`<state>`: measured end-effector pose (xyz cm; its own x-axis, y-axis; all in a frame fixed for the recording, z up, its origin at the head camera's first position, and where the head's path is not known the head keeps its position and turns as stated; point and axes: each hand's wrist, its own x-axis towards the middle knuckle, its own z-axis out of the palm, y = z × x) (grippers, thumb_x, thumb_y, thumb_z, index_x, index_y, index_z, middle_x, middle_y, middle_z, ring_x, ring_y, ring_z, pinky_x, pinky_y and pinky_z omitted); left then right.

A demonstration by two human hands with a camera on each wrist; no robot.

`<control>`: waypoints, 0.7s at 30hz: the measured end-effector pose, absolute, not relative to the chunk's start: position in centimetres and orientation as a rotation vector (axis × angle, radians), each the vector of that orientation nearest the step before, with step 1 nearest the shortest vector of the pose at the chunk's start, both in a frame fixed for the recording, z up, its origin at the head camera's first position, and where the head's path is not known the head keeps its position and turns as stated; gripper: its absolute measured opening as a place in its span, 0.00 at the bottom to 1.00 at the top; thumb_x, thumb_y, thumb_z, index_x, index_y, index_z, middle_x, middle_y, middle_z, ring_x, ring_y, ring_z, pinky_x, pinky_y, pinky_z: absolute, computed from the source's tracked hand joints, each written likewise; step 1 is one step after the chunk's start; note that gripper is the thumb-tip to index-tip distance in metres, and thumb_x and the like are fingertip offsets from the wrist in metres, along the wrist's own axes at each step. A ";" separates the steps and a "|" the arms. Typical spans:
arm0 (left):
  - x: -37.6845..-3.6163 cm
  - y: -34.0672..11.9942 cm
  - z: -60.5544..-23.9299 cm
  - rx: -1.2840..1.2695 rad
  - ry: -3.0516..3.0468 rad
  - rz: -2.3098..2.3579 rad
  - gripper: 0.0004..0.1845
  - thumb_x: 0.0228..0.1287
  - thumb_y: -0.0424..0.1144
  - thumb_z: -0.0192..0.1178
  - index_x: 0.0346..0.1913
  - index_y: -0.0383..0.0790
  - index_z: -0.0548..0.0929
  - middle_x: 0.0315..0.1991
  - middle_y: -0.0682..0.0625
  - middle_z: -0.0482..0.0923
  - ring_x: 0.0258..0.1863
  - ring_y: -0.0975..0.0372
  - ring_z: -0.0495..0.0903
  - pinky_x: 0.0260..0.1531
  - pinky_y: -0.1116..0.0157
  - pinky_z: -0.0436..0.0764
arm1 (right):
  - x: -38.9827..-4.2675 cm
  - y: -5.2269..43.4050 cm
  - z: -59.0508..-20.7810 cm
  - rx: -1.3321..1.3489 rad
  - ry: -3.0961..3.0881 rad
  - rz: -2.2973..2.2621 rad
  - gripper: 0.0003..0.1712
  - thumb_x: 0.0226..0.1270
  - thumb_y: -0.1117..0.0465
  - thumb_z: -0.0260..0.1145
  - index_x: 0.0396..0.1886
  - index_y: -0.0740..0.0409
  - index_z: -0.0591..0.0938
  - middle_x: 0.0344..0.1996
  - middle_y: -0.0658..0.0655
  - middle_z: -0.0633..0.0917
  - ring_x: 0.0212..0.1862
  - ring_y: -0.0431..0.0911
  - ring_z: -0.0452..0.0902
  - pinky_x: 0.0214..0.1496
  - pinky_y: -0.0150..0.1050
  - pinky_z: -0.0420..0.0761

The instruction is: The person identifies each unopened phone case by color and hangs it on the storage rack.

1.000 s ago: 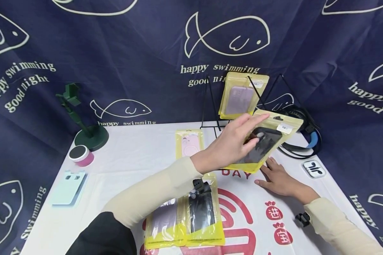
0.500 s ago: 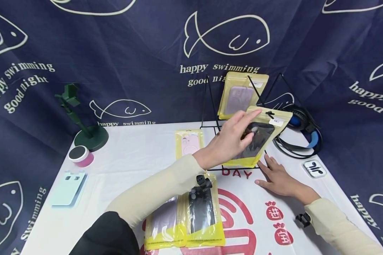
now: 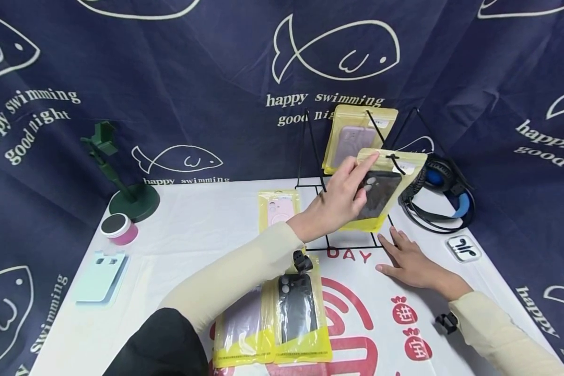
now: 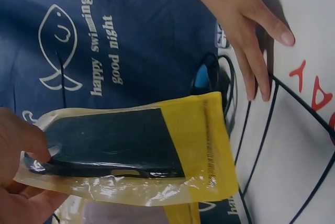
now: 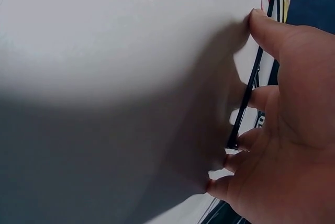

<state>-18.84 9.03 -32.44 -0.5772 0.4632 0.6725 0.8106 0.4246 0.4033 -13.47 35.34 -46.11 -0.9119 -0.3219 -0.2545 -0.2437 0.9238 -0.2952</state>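
Since a second ago the left hand (image 3: 338, 201) has carried the yellow pouch with the black phone case (image 3: 380, 196) up and back, from low at right of centre toward the wire rack (image 3: 310, 156) in the upper middle of the head view. Thumb and fingers pinch the pouch near its top, probably so its hang hole can meet a rack prong. Behind it a second pouch with a lilac case (image 3: 357, 141) already sits on the rack. The right hand (image 3: 411, 263) lies flat and spread on the desk (image 3: 192, 235), fingertips at the rack's base wire, seemingly steadying it. The backdrop reads "happy swimming good night"; the desk print shows "DAY".
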 end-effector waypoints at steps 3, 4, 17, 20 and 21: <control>-19.8 9.3 -32.8 -1.048 -2.197 -1.011 0.34 0.62 0.24 0.57 0.73 0.33 0.66 0.43 0.44 0.71 0.36 0.61 0.71 0.38 0.75 0.71 | -13.4 35.4 -46.1 -0.410 2.784 -0.363 0.53 0.67 0.35 0.62 0.78 0.64 0.58 0.77 0.78 0.46 0.76 0.77 0.42 0.71 0.75 0.48; -20.2 9.3 -32.9 -1.040 -2.186 -1.017 0.34 0.62 0.23 0.56 0.73 0.32 0.66 0.43 0.44 0.71 0.35 0.61 0.71 0.38 0.75 0.71 | -13.3 35.4 -46.1 -0.408 2.786 -0.360 0.53 0.67 0.35 0.62 0.78 0.64 0.58 0.77 0.78 0.46 0.76 0.77 0.42 0.71 0.75 0.49; -24.7 9.1 -33.3 -0.920 -2.259 -0.885 0.36 0.65 0.27 0.56 0.76 0.38 0.62 0.43 0.45 0.69 0.35 0.60 0.68 0.40 0.69 0.73 | -13.3 35.1 -46.3 -0.345 2.779 -0.353 0.54 0.66 0.34 0.62 0.79 0.61 0.56 0.78 0.76 0.45 0.77 0.74 0.39 0.73 0.73 0.45; -25.8 9.0 -33.2 -0.874 -2.276 -0.829 0.36 0.65 0.28 0.57 0.77 0.39 0.62 0.43 0.45 0.70 0.35 0.60 0.68 0.42 0.68 0.74 | -13.4 35.1 -46.2 -0.346 2.779 -0.358 0.54 0.66 0.34 0.62 0.79 0.62 0.56 0.78 0.76 0.45 0.77 0.74 0.39 0.73 0.74 0.45; -26.1 9.0 -33.1 -0.863 -2.280 -0.816 0.36 0.65 0.28 0.57 0.77 0.39 0.62 0.43 0.45 0.70 0.35 0.60 0.68 0.42 0.67 0.74 | -13.3 35.1 -46.2 -0.348 2.780 -0.362 0.54 0.66 0.34 0.62 0.79 0.62 0.56 0.78 0.76 0.45 0.77 0.75 0.39 0.73 0.74 0.45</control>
